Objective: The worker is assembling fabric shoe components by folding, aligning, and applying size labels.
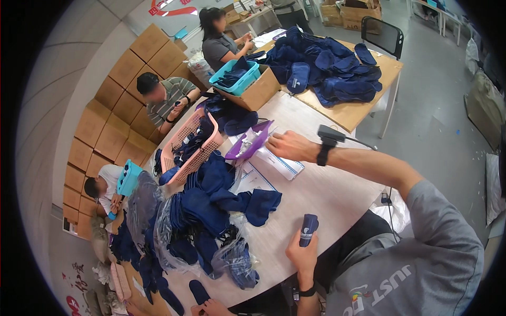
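My left hand (302,254) is closed around a folded navy cloth slipper (309,229) with a white print, held upright over the near edge of the table. My right hand (287,145) reaches forward with curled fingers at the near side of a purple tray (262,138). Small white pieces (250,142) lie in that tray. Whether the fingertips grip the rim or a small piece is hidden. White papers with blue edges (282,163) lie under and beside the tray. Left of my hands, a heap of navy slippers (203,210) spills from clear plastic bags (168,247).
A pink basket (211,138) of navy items stands beyond the heap. Farther back are a blue basket (247,79) on a cardboard box (266,87) and another navy pile (337,68). A co-worker's hand (213,307) touches a slipper at the lower edge. Several people sit around.
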`<state>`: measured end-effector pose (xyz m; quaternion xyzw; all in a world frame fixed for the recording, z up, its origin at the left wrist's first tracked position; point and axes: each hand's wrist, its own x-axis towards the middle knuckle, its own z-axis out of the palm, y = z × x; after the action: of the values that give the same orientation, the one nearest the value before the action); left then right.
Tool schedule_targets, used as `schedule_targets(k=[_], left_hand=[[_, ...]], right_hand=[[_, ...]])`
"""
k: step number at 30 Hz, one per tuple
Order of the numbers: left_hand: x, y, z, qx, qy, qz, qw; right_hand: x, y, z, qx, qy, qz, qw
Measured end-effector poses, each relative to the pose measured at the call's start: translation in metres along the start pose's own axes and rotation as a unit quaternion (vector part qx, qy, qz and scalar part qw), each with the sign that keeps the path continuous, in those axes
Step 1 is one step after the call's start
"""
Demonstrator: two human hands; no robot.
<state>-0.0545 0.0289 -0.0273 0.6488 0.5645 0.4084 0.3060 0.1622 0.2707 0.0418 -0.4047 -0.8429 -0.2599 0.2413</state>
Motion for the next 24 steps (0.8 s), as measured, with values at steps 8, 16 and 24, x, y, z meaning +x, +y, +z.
schedule_targets(k=[8,16,24], left_hand=[[-0.028,-0.002,-0.038,-0.082,0.016,-0.128,0.988],[-0.023,0.014,-0.049,-0.150,0.072,-0.138,0.976],[-0.023,0.025,-0.054,-0.204,0.066,-0.189,0.958]], right_hand=[[-0.098,-0.061,-0.061,0.103,-0.091,-0.096,0.986],[-0.129,-0.092,-0.092,0.226,-0.160,-0.037,0.960],[-0.124,-0.084,-0.100,0.249,-0.059,0.069,0.964]])
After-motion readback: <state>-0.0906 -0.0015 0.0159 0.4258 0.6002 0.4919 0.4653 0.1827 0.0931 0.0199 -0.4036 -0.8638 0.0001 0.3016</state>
